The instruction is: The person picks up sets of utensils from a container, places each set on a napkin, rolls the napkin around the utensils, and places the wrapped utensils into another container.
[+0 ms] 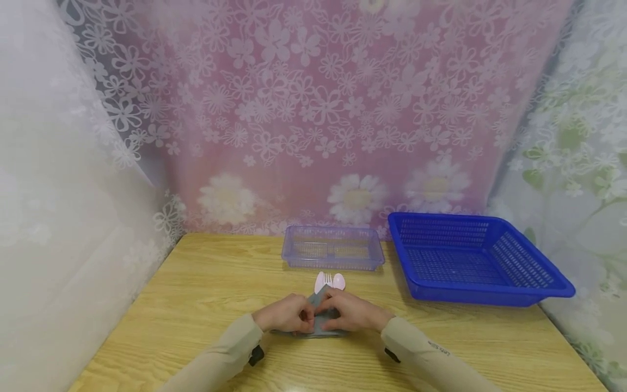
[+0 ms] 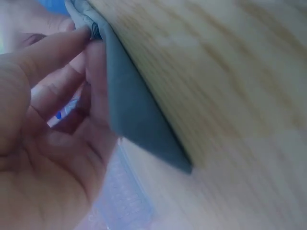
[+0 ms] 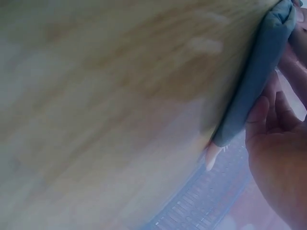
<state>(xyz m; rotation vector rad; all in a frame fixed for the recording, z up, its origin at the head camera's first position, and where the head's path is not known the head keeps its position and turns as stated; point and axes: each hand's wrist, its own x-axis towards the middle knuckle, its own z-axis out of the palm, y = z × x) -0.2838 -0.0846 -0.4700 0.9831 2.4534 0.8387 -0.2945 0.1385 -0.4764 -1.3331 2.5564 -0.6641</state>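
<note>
A grey-green cloth napkin [image 1: 320,325] lies folded on the table, its peak pointing away from me. Out from under that peak show the heads of a pale pink knife [image 1: 319,282], fork [image 1: 327,279] and spoon [image 1: 339,281]; their handles are hidden by the cloth. My left hand [image 1: 288,314] pinches the napkin's fold between thumb and fingers. In the left wrist view a flat pointed corner of the napkin [image 2: 136,105] sticks out past this hand. Opposite, my right hand [image 1: 356,312] holds the rolled side of the cloth, thumb against it in the right wrist view.
Just beyond the cutlery stands a shallow clear purple basket [image 1: 333,264]. A larger blue plastic basket [image 1: 485,294] stands at the back right of the wooden table [image 1: 196,288]. Flowered curtains [image 1: 294,136] hang behind the table and along both sides.
</note>
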